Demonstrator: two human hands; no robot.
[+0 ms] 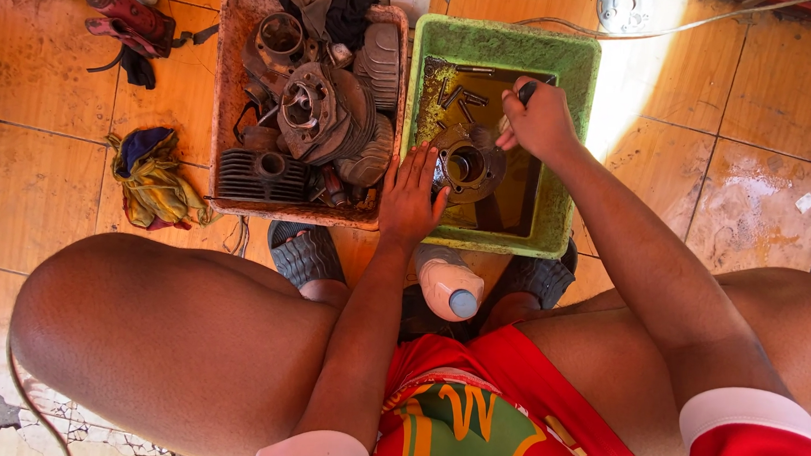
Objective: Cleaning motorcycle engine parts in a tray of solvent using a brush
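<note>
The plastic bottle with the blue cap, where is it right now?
In the head view, the plastic bottle stands on the floor between the person's legs, just below the green tub and beside the left hand.

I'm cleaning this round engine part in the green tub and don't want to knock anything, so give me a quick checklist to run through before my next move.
1. Left hand steadying the round metal part: ok, fingers rest on its edge.
2. Right hand gripping a tool: ok, it is closed on a dark handle; the working end is hidden.
3. Part sitting inside the green tub: ok, it lies in dark liquid.
4. Loose bolts clear of the hands: ok, they lie at the tub's far side.
5. Plastic bottle capped: ok, blue cap on, standing between the feet.
6. Liquid depth: cannot tell.
</note>
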